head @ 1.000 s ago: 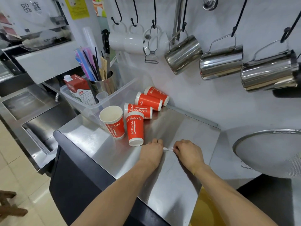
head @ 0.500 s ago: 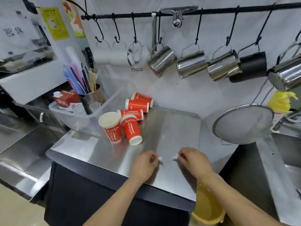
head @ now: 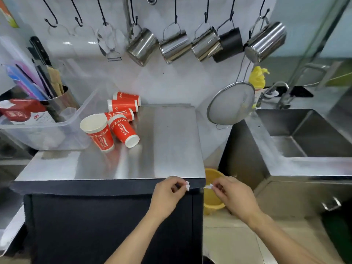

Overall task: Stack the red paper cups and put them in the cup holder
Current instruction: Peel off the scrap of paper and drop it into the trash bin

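Several red paper cups sit at the back left of the steel counter [head: 167, 141]. One cup [head: 99, 133] stands upright, mouth up. A second cup [head: 123, 131] leans upside down against it. Three more cups [head: 122, 105] lie on their sides behind them near the wall. My left hand [head: 167, 193] is in front of the counter's front edge, well away from the cups, pinching a small white paper scrap [head: 187, 185]. My right hand [head: 234, 195] is beside it to the right, pinching another white scrap [head: 209, 186]. No cup holder is recognisable in view.
A clear plastic bin [head: 57, 130] with a carton and a steel utensil pot stands left of the cups. Steel jugs [head: 174, 45] and a strainer [head: 231, 103] hang on the wall. A sink [head: 304, 134] lies right. A yellow bucket [head: 212, 189] sits on the floor below my hands.
My hands have pulled back from the counter top to in front of its front edge and moved apart, each with a white scrap. The view has drawn back and turned right.
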Action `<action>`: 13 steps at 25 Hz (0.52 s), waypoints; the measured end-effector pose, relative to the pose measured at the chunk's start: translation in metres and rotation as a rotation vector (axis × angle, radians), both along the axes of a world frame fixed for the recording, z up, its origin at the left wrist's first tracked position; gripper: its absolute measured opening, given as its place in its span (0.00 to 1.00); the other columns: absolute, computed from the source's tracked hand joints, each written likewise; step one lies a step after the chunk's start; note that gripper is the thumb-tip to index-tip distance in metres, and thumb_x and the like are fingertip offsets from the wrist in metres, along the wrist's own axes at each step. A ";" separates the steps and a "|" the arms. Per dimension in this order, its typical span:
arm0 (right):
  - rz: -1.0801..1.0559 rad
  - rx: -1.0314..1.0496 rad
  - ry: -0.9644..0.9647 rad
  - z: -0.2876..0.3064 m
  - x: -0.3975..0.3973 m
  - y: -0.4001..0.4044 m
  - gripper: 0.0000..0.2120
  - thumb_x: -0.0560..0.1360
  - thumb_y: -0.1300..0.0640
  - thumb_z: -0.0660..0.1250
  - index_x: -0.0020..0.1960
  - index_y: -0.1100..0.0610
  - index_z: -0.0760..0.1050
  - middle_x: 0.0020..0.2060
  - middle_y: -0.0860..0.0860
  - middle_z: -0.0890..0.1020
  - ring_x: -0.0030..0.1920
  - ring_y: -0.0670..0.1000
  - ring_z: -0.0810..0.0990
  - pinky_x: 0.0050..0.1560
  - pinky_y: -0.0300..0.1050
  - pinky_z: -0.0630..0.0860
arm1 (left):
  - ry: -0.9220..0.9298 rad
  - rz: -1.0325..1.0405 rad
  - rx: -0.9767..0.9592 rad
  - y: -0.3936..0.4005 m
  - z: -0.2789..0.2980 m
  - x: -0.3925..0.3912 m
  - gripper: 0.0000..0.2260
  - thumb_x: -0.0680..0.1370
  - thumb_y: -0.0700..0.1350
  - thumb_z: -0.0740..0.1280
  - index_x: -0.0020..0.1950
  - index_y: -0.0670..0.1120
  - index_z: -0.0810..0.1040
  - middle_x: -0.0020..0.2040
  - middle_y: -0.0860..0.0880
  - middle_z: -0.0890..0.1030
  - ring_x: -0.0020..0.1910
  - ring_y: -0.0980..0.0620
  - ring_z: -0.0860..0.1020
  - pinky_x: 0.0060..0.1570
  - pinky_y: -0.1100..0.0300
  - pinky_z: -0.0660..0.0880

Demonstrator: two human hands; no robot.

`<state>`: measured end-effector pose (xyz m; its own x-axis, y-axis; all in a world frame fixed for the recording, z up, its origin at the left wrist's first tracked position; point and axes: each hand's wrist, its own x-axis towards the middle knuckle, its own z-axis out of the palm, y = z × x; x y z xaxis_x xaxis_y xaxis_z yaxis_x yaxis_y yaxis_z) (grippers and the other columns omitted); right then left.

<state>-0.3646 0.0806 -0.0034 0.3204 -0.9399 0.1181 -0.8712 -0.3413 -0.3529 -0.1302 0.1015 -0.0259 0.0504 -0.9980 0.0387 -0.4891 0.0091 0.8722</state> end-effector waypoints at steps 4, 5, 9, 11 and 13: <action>-0.150 0.026 0.035 -0.006 -0.041 0.054 0.03 0.76 0.46 0.67 0.46 0.45 0.77 0.40 0.41 0.79 0.43 0.43 0.77 0.32 0.40 0.69 | 0.021 -0.183 0.065 0.015 -0.008 -0.048 0.08 0.73 0.46 0.75 0.40 0.60 0.82 0.34 0.60 0.81 0.30 0.62 0.73 0.33 0.71 0.70; -0.194 0.034 0.033 -0.006 -0.052 0.065 0.04 0.77 0.46 0.67 0.46 0.45 0.77 0.40 0.41 0.79 0.44 0.44 0.76 0.33 0.41 0.70 | 0.025 -0.225 0.078 0.016 -0.009 -0.063 0.06 0.73 0.48 0.75 0.40 0.59 0.82 0.32 0.59 0.80 0.30 0.62 0.72 0.32 0.70 0.70; -0.378 0.065 -0.015 -0.006 -0.104 0.106 0.05 0.78 0.47 0.64 0.47 0.47 0.77 0.41 0.42 0.79 0.45 0.46 0.76 0.40 0.47 0.76 | 0.058 -0.398 0.122 0.017 -0.010 -0.125 0.06 0.73 0.49 0.75 0.43 0.60 0.81 0.35 0.62 0.80 0.30 0.61 0.71 0.32 0.68 0.70; -0.473 0.066 -0.041 -0.006 -0.132 0.124 0.06 0.79 0.48 0.64 0.47 0.48 0.76 0.40 0.42 0.78 0.44 0.47 0.76 0.41 0.48 0.76 | 0.042 -0.519 0.128 0.018 -0.013 -0.157 0.10 0.74 0.47 0.74 0.46 0.64 0.81 0.40 0.63 0.82 0.33 0.63 0.74 0.35 0.70 0.72; -0.566 0.063 -0.072 -0.006 -0.161 0.144 0.05 0.79 0.48 0.64 0.47 0.48 0.75 0.40 0.42 0.78 0.43 0.46 0.76 0.40 0.48 0.76 | -0.024 -0.621 0.098 0.020 -0.016 -0.194 0.09 0.75 0.47 0.74 0.50 0.63 0.83 0.40 0.64 0.81 0.38 0.67 0.77 0.38 0.75 0.72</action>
<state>-0.5251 0.2250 -0.0096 -0.2420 -0.9685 0.0587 -0.8849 0.1954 -0.4229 -0.3243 0.1214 -0.0416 -0.5394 -0.8399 -0.0606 -0.4379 0.2183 0.8721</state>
